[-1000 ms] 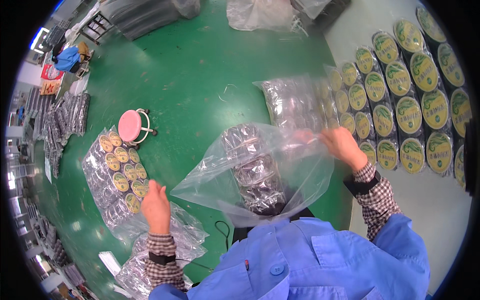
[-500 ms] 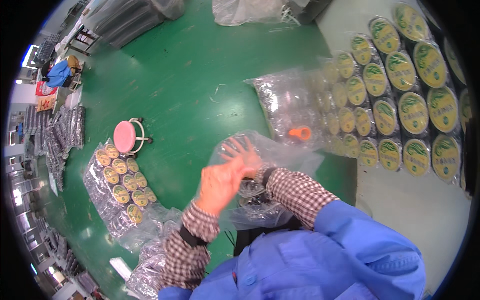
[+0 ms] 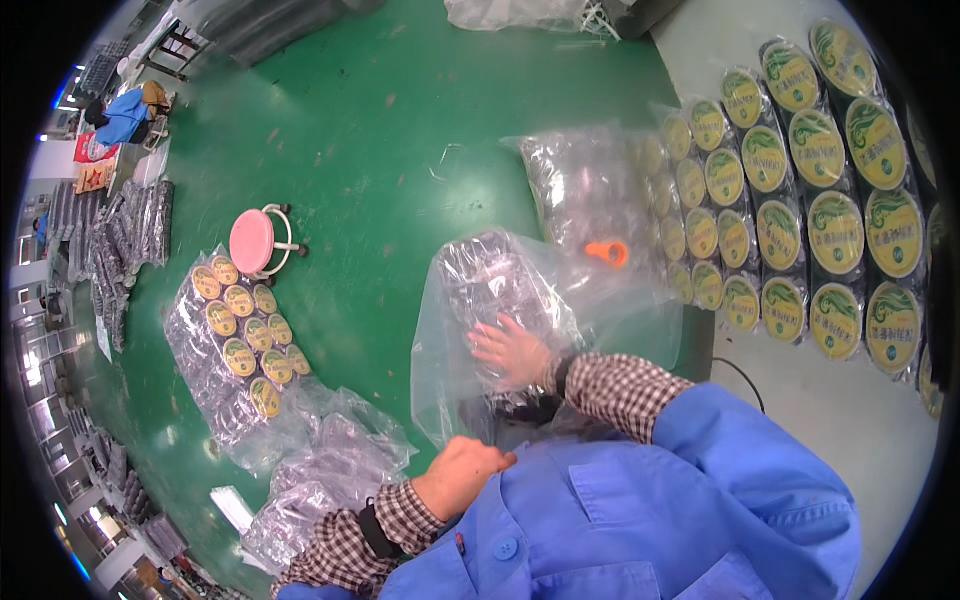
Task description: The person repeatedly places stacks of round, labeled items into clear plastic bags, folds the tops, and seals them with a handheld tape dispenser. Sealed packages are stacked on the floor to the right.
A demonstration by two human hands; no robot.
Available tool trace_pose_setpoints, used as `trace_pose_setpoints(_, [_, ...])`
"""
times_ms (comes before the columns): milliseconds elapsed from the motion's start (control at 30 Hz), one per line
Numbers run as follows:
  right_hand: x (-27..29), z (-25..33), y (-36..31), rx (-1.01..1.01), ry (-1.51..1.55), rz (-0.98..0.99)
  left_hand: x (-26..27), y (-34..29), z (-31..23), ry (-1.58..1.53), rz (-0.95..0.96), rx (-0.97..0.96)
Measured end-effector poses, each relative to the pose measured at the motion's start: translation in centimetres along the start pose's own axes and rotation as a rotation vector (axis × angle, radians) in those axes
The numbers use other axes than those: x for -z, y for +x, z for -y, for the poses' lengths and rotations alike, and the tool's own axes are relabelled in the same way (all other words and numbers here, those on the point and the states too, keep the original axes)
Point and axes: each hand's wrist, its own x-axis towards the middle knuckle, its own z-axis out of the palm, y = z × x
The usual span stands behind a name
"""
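A large clear plastic bag (image 3: 440, 330) lies in front of me, with shiny, dark, film-wrapped goods (image 3: 505, 285) inside it. My right hand (image 3: 512, 352) rests flat on the bag over these goods, its fingers spread. Close to my chest, just beyond the bag's near left side, my left hand (image 3: 462, 477) is closed with the fingers curled under. Whether it grips part of the bag's film is hidden. An orange ring-ended tool or tape holder (image 3: 607, 253) lies on the clear-wrapped pack to the right of the bag.
Stacked packs with round yellow-green labels (image 3: 780, 235) fill the right side. Another labelled pack (image 3: 240, 330) and loose clear film (image 3: 340, 450) lie on the green floor (image 3: 350, 180) at left, near a pink stool (image 3: 252, 242). A dark cable (image 3: 745, 378) curves at right.
My hands were together above the bag. Now the left has drawn back toward my chest, and the right has come down flat on the bag, whose wrapped contents show more fully.
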Motion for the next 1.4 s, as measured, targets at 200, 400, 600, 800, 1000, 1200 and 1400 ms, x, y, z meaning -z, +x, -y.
trace_pose_setpoints(200, [10.4,0.1,-1.7,-0.191,0.048,0.307,-1.7,-2.1,5.9,0.123,-0.116,0.290])
trace_pose_setpoints(400, [39.4,1.6,-18.8,-0.454,-0.442,-0.200,2.8,-16.8,7.5,0.372,-0.538,1.107])
trace_pose_setpoints(600, [21.7,7.6,-15.5,-0.236,0.841,0.397,-0.2,-7.5,8.6,-0.175,-0.433,0.919])
trace_pose_setpoints(800, [16.2,7.6,-7.3,-0.498,0.121,-0.730,6.0,-14.7,10.9,-0.210,-1.314,0.855])
trace_pose_setpoints(1000, [4.9,9.2,-3.5,0.045,-0.111,-0.265,10.1,2.2,5.4,0.559,-0.709,0.404])
trace_pose_setpoints(1200, [2.0,-0.1,3.3,-0.397,-0.038,-0.158,-2.5,8.2,12.7,-0.255,-0.178,-0.194])
trace_pose_setpoints(1400, [-0.5,-4.0,4.5,-0.305,-0.114,-0.230,-20.8,12.8,9.6,-0.193,-0.298,0.397])
